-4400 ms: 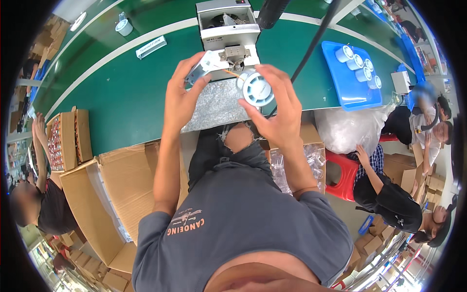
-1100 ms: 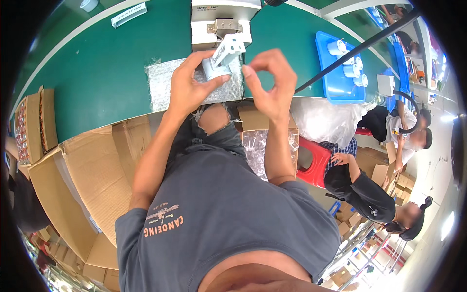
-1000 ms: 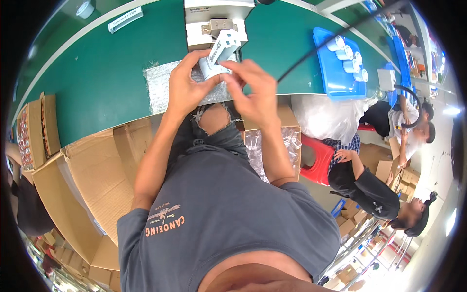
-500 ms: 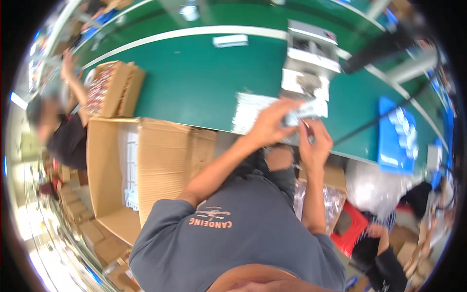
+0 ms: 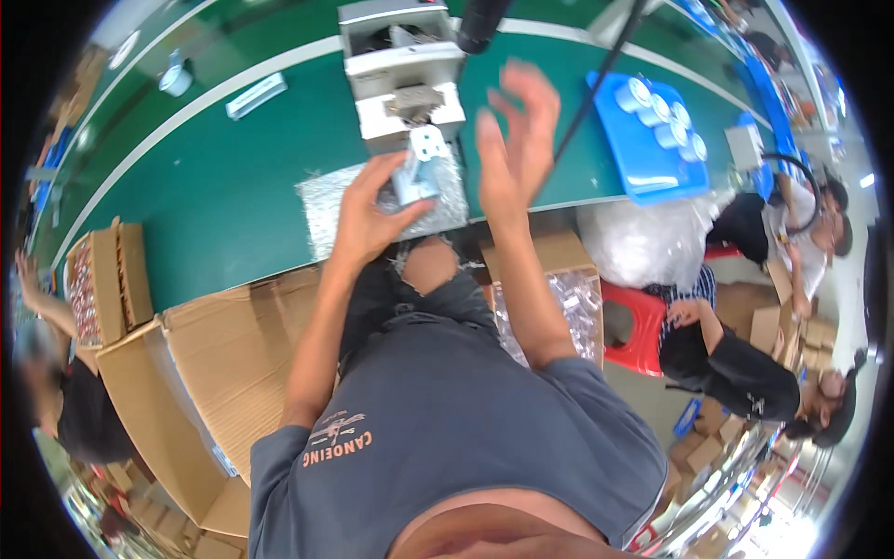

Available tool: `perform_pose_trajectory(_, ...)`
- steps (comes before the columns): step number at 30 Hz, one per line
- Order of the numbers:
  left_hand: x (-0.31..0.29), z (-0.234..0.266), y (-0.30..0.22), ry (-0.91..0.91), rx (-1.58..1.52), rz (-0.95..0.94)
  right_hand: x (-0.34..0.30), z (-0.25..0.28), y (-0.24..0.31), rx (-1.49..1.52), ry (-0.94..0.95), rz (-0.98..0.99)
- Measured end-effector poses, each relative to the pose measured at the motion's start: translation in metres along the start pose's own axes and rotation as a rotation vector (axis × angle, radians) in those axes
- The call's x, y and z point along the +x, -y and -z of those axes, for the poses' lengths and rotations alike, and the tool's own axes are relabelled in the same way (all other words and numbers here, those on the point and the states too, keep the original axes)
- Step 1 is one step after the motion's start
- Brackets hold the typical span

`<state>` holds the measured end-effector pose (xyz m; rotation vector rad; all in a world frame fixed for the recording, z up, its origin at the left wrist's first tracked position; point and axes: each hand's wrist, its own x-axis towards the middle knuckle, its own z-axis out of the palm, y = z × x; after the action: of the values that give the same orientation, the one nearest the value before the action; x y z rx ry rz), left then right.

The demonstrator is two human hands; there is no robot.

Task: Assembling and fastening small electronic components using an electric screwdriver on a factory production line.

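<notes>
My left hand grips a small light-blue carton between thumb and fingers. At its top a white flap-like piece with holes sticks up. My right hand is raised to the right of the carton, touching nothing, fingers apart and partly blurred. Under the carton lies a silvery bubble-wrap sheet on the green table. Just beyond the carton stands a white and grey box-shaped machine with a metal part at its front.
On the right, a blue tray holds several white round containers. A big open carton stands at my left, and a box of clear plastic pieces at my right. A dark cable crosses above the table. Co-workers sit on both sides.
The view has swung toward the right. My right hand has left the carton and opened; the small dark thing at its fingers no longer shows. My left hand still holds the carton.
</notes>
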<state>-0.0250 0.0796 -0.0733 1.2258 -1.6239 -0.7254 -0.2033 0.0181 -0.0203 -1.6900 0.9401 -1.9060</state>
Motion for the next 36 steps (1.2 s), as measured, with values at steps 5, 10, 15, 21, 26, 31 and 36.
perform_pose_trajectory(5,-0.002,-0.002,-0.004,0.021,0.050,0.004,0.117,-0.009,0.029,0.219,0.262,-0.145)
perform_pose_trajectory(10,-0.004,0.008,0.012,-0.085,-0.147,0.136,0.108,0.003,0.035,0.587,0.190,-0.025)
perform_pose_trajectory(15,-0.003,0.017,0.004,-0.025,-0.046,0.118,0.105,-0.019,0.056,0.843,0.329,-0.088)
perform_pose_trajectory(21,-0.005,0.016,0.004,-0.073,0.015,0.065,0.127,-0.066,0.090,0.648,0.066,-0.189)
perform_pose_trajectory(26,-0.005,0.015,0.006,-0.069,0.005,0.075,0.109,-0.069,0.046,0.603,0.275,0.192)
perform_pose_trajectory(31,-0.006,0.016,0.006,-0.084,0.033,0.100,0.105,-0.066,0.052,0.563,0.294,0.203)
perform_pose_trajectory(36,-0.002,0.012,0.002,-0.101,0.046,0.088,0.088,-0.051,0.056,0.739,0.221,0.065)
